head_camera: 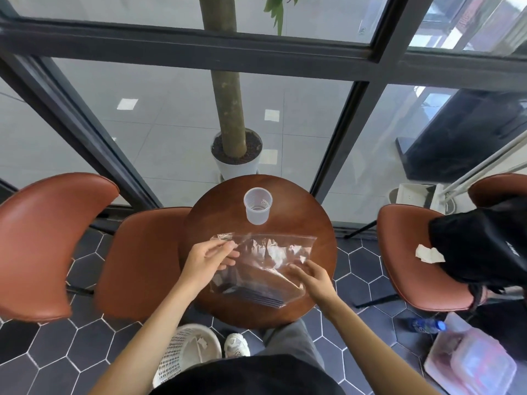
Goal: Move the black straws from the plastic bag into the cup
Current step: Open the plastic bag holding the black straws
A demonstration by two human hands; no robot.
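Observation:
A clear plastic bag (271, 258) lies on the round wooden table (319, 223). Several black straws (253, 295) lie inside it along its near bottom edge. My left hand (209, 259) pinches the bag's upper left edge between thumb and fingers. My right hand (312, 276) pinches the bag's right side with curled fingers. A clear plastic cup (258, 205) stands upright at the table's far side, beyond the bag, with nothing visible in it.
Brown leather chairs stand to the left (137, 260) and right (413, 260) of the table; a black bag (482, 243) lies on the right one. A potted tree (236, 155) stands behind glass. A white basket (188, 352) sits on the floor near my feet.

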